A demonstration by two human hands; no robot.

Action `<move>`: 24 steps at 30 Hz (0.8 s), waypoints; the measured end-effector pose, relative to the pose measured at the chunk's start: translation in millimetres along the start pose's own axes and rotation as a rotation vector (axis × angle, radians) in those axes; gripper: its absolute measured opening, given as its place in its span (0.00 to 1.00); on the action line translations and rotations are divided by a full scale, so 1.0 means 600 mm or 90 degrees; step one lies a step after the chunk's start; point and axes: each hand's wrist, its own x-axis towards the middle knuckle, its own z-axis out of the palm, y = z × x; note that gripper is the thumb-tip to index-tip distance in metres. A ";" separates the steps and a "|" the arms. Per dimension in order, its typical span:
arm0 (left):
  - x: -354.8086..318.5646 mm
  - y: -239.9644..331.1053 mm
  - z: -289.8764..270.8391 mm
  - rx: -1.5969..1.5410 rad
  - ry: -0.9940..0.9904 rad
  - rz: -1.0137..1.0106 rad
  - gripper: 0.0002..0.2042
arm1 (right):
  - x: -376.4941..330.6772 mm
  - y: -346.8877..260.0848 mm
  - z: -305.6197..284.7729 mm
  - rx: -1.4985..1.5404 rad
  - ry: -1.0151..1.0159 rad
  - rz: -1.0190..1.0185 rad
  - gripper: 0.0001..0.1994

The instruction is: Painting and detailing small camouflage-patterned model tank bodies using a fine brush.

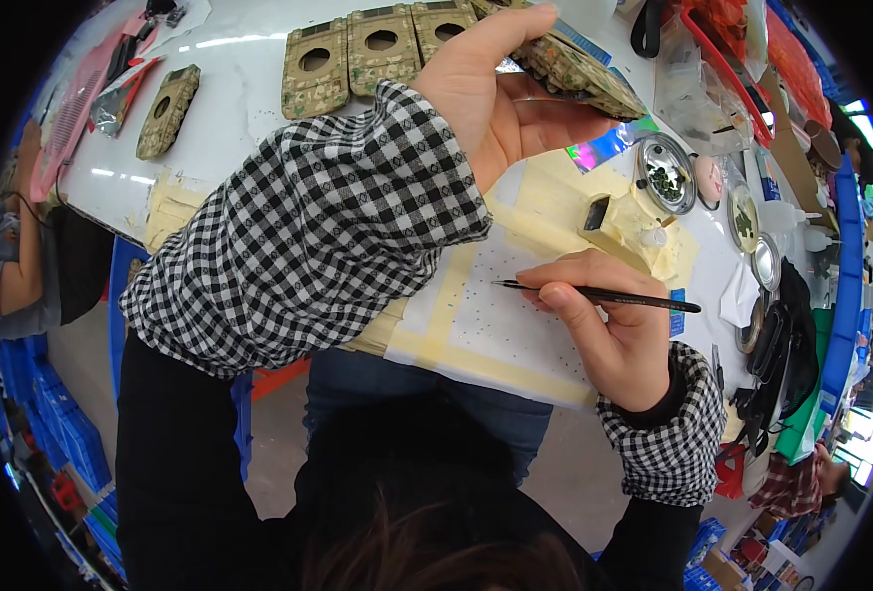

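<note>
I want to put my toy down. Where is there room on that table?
Bare white table lies between the lone camouflage case and the row of cases. The right side is crowded with small metal dishes and tools.

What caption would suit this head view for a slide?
Left hand lifts a camouflage case while right hand holds black tweezers over a taped white sheet.

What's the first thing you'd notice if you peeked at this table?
The left hand in a black-and-white checked sleeve, lifting a flat camouflage-patterned case high over the white table. Lower right, the right hand holds thin black tweezers above a taped-down white sheet.
</note>
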 end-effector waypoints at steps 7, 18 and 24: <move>-0.001 0.000 0.000 0.003 -0.002 0.002 0.20 | 0.000 0.000 0.001 0.005 -0.006 -0.006 0.05; -0.001 0.001 0.003 0.023 0.008 0.008 0.20 | 0.001 0.001 0.001 0.008 -0.014 -0.015 0.05; 0.000 0.000 0.000 0.003 -0.005 0.000 0.20 | 0.001 0.002 0.001 0.000 0.000 -0.011 0.04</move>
